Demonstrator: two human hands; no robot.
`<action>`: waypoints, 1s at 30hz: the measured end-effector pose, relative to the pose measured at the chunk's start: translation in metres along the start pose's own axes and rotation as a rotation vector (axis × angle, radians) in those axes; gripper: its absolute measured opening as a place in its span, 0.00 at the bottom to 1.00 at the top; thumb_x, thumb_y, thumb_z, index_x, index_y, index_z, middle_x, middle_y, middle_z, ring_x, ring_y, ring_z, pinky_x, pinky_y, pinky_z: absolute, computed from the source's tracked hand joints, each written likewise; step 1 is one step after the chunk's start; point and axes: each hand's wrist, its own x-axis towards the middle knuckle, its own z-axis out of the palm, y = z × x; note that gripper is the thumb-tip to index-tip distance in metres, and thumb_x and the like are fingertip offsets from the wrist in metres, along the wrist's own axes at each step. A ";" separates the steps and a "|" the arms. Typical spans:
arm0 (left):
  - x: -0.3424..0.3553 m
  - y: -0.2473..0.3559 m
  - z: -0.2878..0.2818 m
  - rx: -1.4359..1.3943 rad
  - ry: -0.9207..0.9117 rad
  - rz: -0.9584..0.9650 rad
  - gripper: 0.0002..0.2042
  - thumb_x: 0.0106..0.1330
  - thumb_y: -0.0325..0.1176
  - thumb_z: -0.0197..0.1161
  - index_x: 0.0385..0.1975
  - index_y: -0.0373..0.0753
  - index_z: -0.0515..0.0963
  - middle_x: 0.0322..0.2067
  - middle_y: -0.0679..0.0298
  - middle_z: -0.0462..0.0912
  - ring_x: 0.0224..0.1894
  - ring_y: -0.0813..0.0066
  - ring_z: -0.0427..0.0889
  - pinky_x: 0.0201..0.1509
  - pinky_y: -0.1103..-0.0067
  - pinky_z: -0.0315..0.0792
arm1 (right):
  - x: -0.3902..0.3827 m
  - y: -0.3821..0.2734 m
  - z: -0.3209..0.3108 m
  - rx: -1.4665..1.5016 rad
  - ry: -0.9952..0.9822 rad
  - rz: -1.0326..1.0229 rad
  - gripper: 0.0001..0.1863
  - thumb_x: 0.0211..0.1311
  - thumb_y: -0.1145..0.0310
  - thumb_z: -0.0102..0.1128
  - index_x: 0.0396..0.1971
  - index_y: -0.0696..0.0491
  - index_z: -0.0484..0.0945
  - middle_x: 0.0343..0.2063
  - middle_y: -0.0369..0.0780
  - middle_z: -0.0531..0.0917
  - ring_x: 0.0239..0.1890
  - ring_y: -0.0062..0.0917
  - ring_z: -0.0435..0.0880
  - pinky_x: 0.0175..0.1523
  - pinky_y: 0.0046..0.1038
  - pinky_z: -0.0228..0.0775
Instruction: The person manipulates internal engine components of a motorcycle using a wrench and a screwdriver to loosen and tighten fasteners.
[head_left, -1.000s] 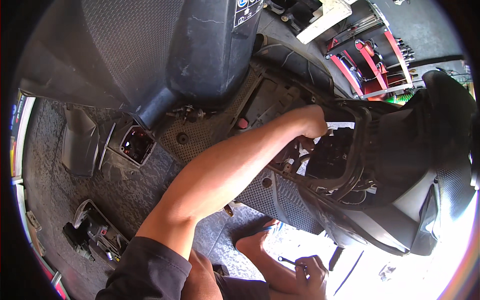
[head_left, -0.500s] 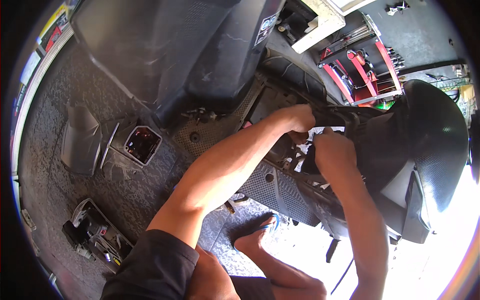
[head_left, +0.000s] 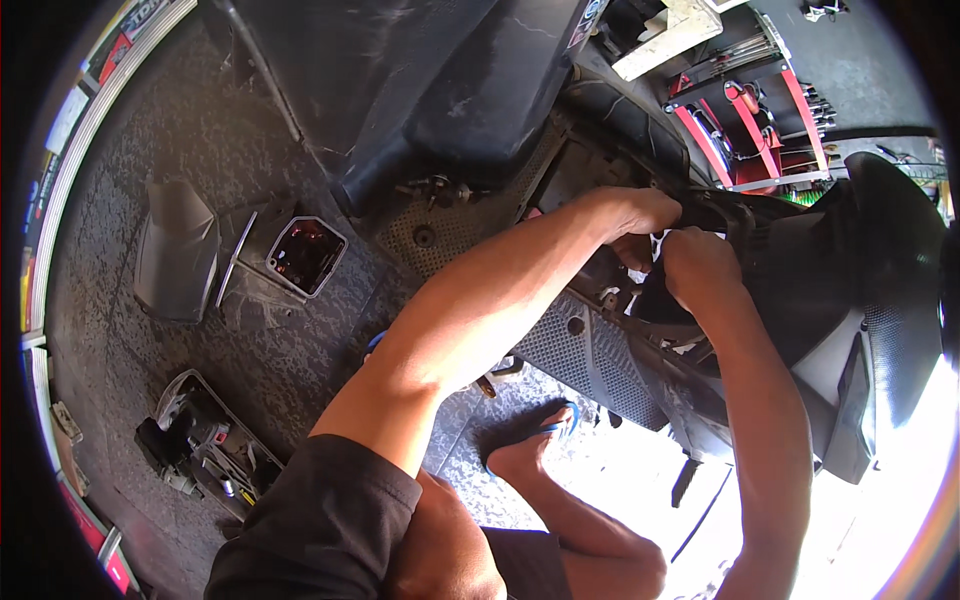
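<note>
Both my hands reach into the opened middle of a dark scooter body (head_left: 790, 265) with a textured footboard (head_left: 570, 350). My left hand (head_left: 645, 218) is at the far side of the opening with its fingers curled down, and whatever they grip is hidden. Just to its right, close by, my right hand (head_left: 704, 264) is closed, knuckles up, and its fingertips are hidden behind it. A small bright gap shows between and below the hands. Brackets and dark frame parts (head_left: 620, 290) lie beneath my wrists.
A large black panel (head_left: 400, 90) rises beyond my left arm. On the floor at left lie a grey cover (head_left: 175, 255), a framed lamp-like part (head_left: 307, 258) and a tray of tools (head_left: 215, 450). A red tool rack (head_left: 750, 110) stands at the far right.
The view has shifted, so the scene sits further right and higher. My hands have drawn closer together, and the bright gap between them is narrower. Both remain closed.
</note>
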 end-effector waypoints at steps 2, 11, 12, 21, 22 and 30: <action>0.001 0.001 0.000 -0.045 -0.001 0.000 0.18 0.68 0.41 0.44 0.30 0.33 0.76 0.21 0.55 0.82 0.18 0.66 0.83 0.18 0.73 0.77 | -0.003 -0.004 0.000 -0.011 0.015 0.015 0.05 0.55 0.73 0.63 0.31 0.56 0.84 0.33 0.48 0.86 0.39 0.42 0.87 0.45 0.42 0.80; -0.002 0.001 -0.001 -0.128 -0.070 0.000 0.22 0.69 0.48 0.41 0.35 0.33 0.74 0.21 0.56 0.80 0.17 0.66 0.81 0.16 0.74 0.76 | -0.007 -0.020 -0.014 -0.013 -0.083 0.048 0.08 0.58 0.71 0.62 0.36 0.57 0.83 0.34 0.48 0.86 0.39 0.40 0.88 0.44 0.42 0.80; 0.001 0.001 -0.003 -0.126 -0.099 -0.026 0.23 0.69 0.49 0.42 0.40 0.32 0.73 0.23 0.55 0.80 0.18 0.66 0.81 0.17 0.74 0.76 | -0.007 -0.020 -0.016 -0.015 -0.082 0.049 0.08 0.58 0.71 0.62 0.36 0.57 0.83 0.34 0.48 0.86 0.39 0.40 0.88 0.44 0.42 0.80; 0.012 -0.005 0.000 -0.176 -0.155 -0.018 0.30 0.69 0.50 0.44 0.59 0.29 0.66 0.31 0.48 0.80 0.28 0.64 0.84 0.23 0.72 0.79 | -0.014 -0.027 0.024 -0.018 0.103 0.182 0.05 0.57 0.71 0.60 0.32 0.53 0.83 0.32 0.46 0.86 0.37 0.40 0.88 0.40 0.40 0.80; 0.014 -0.005 0.001 -0.197 -0.125 -0.057 0.28 0.70 0.48 0.46 0.60 0.30 0.67 0.33 0.47 0.80 0.30 0.63 0.84 0.25 0.70 0.80 | -0.013 -0.023 0.024 -0.017 0.113 0.129 0.05 0.57 0.70 0.60 0.31 0.53 0.83 0.32 0.45 0.86 0.36 0.38 0.88 0.38 0.38 0.80; 0.016 -0.017 0.004 0.131 -0.200 0.174 0.14 0.61 0.21 0.58 0.48 0.26 0.76 0.36 0.49 0.84 0.30 0.62 0.87 0.30 0.70 0.86 | -0.022 0.010 -0.007 -0.243 0.034 -0.132 0.10 0.53 0.61 0.67 0.32 0.49 0.87 0.37 0.41 0.86 0.49 0.35 0.83 0.58 0.44 0.69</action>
